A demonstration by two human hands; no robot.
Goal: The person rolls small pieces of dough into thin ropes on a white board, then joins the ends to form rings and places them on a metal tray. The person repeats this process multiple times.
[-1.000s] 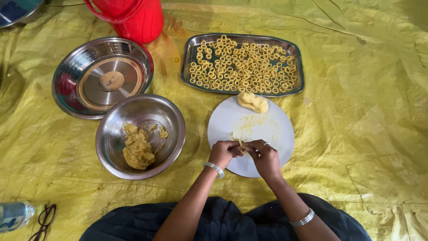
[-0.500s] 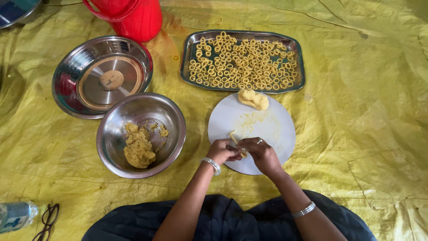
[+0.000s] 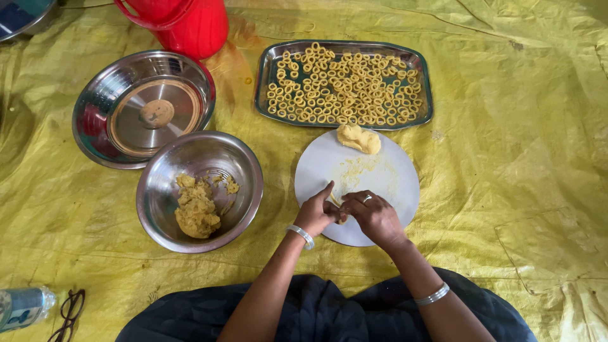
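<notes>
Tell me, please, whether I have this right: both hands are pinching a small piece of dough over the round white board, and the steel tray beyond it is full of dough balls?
Not quite. In the head view the steel tray holds small dough rings, not balls. The rest stands: the left hand and right hand pinch a small piece of dough over the round white board.

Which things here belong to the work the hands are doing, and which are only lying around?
In use:
left hand
right hand
white round board
dough lump
bowl of dough
tray of dough rings

Lying about:
red jug
empty steel dish
bottle
glasses
</notes>
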